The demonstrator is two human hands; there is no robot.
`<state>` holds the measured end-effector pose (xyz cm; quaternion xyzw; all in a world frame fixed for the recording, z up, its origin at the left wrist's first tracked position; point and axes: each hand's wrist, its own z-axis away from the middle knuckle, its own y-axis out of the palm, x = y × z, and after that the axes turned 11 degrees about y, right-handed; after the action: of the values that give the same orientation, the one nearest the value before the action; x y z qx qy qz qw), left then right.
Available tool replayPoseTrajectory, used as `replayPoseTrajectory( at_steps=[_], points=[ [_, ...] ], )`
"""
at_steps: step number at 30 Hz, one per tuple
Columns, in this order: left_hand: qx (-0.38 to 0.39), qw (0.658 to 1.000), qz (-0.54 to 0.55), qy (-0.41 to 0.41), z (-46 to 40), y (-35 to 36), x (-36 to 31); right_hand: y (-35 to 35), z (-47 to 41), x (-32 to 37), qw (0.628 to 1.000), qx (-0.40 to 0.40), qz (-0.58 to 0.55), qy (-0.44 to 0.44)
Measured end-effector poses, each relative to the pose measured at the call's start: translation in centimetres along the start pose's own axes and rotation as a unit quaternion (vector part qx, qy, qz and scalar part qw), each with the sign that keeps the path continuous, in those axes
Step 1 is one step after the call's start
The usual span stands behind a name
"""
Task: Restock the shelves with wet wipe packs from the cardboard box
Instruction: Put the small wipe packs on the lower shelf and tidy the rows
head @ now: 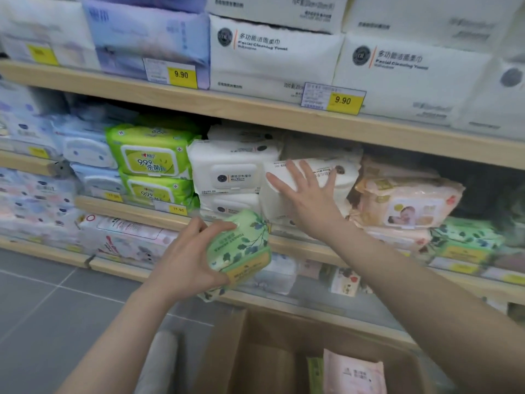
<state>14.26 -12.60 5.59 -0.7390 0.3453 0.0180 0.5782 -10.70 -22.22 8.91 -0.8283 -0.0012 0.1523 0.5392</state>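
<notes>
My left hand (189, 251) grips a green leaf-printed wet wipe pack (241, 251) in front of the lower shelves, above the box. My right hand (305, 194) presses with spread, straight fingers against a white wet wipe pack (345, 182) that lies tilted on the middle shelf. At the bottom of the view stands the open cardboard box (255, 351), with a pink pack (355, 373) and a green pack (314, 375) inside.
On the middle shelf (136, 207) stand lime-green packs (153, 157), white packs (227, 172) and peach baby-wipe packs (406, 203). More green leaf packs (466, 243) sit lower right. White facial towel packs (272, 58) fill the top shelf. Grey tiled floor (42, 302) lies to the left.
</notes>
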Motion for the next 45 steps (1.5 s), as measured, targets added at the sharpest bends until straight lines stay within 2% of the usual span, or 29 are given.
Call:
replayPoseTrajectory(
  at_steps=[3, 9, 16, 27, 31, 34, 35, 36, 37, 39, 40, 43, 45],
  points=[
    [0.017, 1.0, 0.0, -0.002, 0.0, 0.3, -0.1, 0.5, -0.6, 1.1, 0.998, -0.03, -0.004, 0.055],
    [0.026, 1.0, 0.013, -0.007, 0.0, 0.4, 0.1, 1.5, -1.3, -0.6, 0.994, -0.075, 0.001, 0.084],
    [0.014, 1.0, 0.021, -0.008, 0.3, 0.1, 0.2, 1.5, -2.6, -0.8, 0.991, -0.046, 0.002, 0.128],
    [0.041, 0.999, 0.012, 0.013, 0.6, 1.3, -1.1, 1.4, -3.4, -0.1, 0.988, -0.018, -0.003, 0.152],
    [0.049, 0.999, 0.012, 0.014, 0.3, 1.8, -1.3, 1.1, -2.9, -0.8, 0.989, -0.03, -0.044, 0.136],
    [0.068, 0.997, 0.025, 0.011, -0.2, 2.2, -1.8, -0.1, -0.4, -1.7, 0.983, -0.072, -0.14, 0.099],
    [0.075, 0.997, 0.03, 0.014, -0.3, 2.3, -2.2, -0.6, 0.9, -1.9, 0.974, -0.058, -0.204, 0.076],
    [0.079, 0.996, 0.036, 0.02, -0.5, 2.5, -2.8, -1.5, 2.6, -2.2, 0.956, -0.006, -0.287, 0.056],
    [0.082, 0.995, 0.045, 0.025, -0.6, 2.7, -3.4, -2.2, 4.5, -2.4, 0.929, 0.08, -0.359, 0.044],
    [0.093, 0.992, 0.072, 0.036, -0.8, 3.3, -5.1, -3.2, 8.3, -2.9, 0.879, 0.263, -0.397, 0.019],
    [0.105, 0.99, 0.088, 0.042, -0.9, 3.8, -6.0, -3.3, 10.0, -3.1, 0.873, 0.309, -0.378, 0.002],
    [0.138, 0.978, 0.146, 0.064, -0.8, 5.5, -9.1, -3.0, 13.6, -4.7, 0.865, 0.335, -0.373, 0.006],
    [0.162, 0.967, 0.185, 0.061, -0.4, 6.5, -11.3, -3.5, 15.5, -6.3, 0.838, 0.354, -0.413, 0.039]
  ],
)
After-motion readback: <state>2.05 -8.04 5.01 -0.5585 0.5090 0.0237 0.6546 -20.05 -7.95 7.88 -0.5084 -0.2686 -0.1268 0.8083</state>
